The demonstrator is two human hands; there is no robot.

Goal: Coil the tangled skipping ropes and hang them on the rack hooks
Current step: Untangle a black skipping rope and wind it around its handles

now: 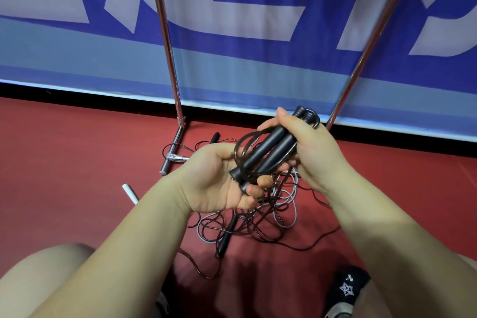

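While both hands work at chest height above the floor, the right hand [313, 152] clasps two black handles [268, 148] side by side, thumb over the top, fingers wrapped beneath. Left hand [219, 179] cups palm-up under their lower ends, fingertips curled onto the dark cord [244, 152] looped around them.

Long axis of the paired handles: diagonal, lower-left to upper-right, cap ends pointing up toward the rack's right pole [371, 41]. Cord leaves the grip downward, dropping straight into the tangle [258, 217] on the red floor [77, 150] directly below the hands. My read: the next wrap has to draw slack up from below, and the left hand sits nearer that trailing cord.

Count, as far as visible:
- handles in hand: two
- loose black handles on floor: two, one near the rack foot [171, 155], one lying in the tangle
- white handle [130, 192]: one showing, left of the pile
- cords in pile: dark ones plus a pale grey one; exact number not separable
- rack poles: two; hooks out of view above.

Nothing hung yet, judging from here.
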